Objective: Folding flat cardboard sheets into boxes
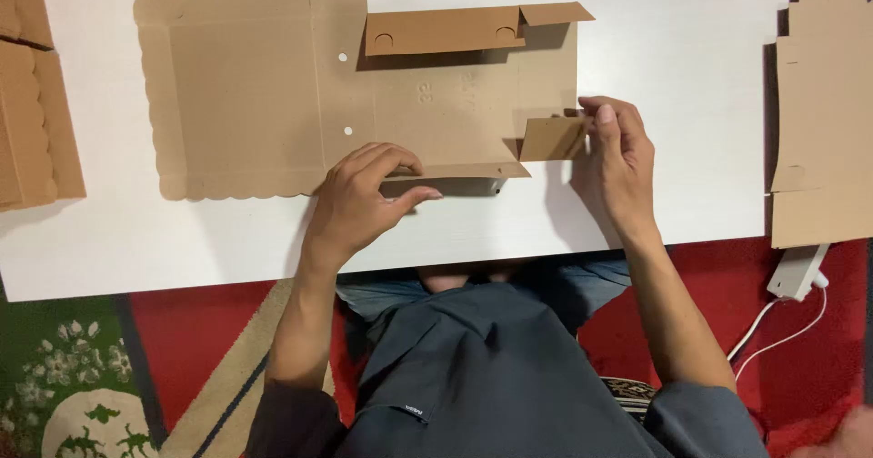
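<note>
A flat brown cardboard box blank [255, 94] with scalloped edges lies on the white table [182, 240]. Its far side wall [443, 30] is folded up. My left hand [364, 199] pinches the near side wall [455, 174] at the table's front, bending it upward. My right hand [618, 162] holds a small corner flap [550, 138] at the blank's right end, thumb and fingers closed on it.
More cardboard blanks lie at the left edge [32, 121] and at the right edge [823, 112]. A white power adapter with a cable [796, 271] hangs off the table's right front. Red and green patterned carpet [82, 376] shows below.
</note>
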